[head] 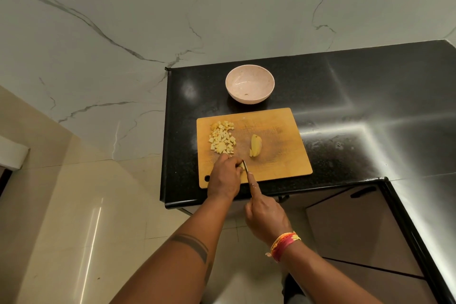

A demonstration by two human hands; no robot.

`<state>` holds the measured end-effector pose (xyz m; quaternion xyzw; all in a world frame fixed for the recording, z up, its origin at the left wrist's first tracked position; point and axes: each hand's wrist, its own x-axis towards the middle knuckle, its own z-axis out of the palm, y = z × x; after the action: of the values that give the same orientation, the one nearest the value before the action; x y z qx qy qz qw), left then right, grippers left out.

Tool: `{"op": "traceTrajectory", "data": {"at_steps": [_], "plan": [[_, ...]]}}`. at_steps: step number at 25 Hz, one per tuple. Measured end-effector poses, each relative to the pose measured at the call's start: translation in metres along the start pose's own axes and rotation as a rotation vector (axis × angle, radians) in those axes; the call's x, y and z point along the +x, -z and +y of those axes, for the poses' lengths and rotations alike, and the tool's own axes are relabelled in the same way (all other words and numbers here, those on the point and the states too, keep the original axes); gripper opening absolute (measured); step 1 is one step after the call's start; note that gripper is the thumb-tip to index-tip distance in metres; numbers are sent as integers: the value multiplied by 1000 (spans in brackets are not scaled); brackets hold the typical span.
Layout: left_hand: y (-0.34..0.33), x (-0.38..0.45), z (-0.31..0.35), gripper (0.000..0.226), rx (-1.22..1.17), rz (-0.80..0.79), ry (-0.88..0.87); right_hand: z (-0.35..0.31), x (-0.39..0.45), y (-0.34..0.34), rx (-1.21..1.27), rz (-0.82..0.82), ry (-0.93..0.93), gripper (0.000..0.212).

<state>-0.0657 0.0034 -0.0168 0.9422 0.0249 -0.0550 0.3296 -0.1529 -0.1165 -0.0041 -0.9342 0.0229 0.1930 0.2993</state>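
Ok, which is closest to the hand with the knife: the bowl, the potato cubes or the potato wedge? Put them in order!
1. Wedge: mid-board, just ahead of the right hand holding the knife.
2. Cubes: on the board's left side.
3. Bowl: farthest, beyond the board.

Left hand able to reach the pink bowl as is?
Likely yes. Left hand pins a piece beside the knife, so it must let go first; between it and the bowl only low diced pieces lie.
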Motion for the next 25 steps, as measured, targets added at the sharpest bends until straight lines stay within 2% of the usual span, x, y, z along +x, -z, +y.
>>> {"op": "traceTrajectory", "data": {"at_steps": [8, 15, 25], "plan": [[0, 0, 2, 18, 38, 13, 3, -2, 11, -3, -152, -34, 5, 78], [-1, -1, 1, 16, 39, 21, 16, 10, -27, -9, -133, -59, -27, 84], [3, -6, 4, 18, 14, 65, 71, -7, -3, 1, -54, -38, -8, 81]]}}
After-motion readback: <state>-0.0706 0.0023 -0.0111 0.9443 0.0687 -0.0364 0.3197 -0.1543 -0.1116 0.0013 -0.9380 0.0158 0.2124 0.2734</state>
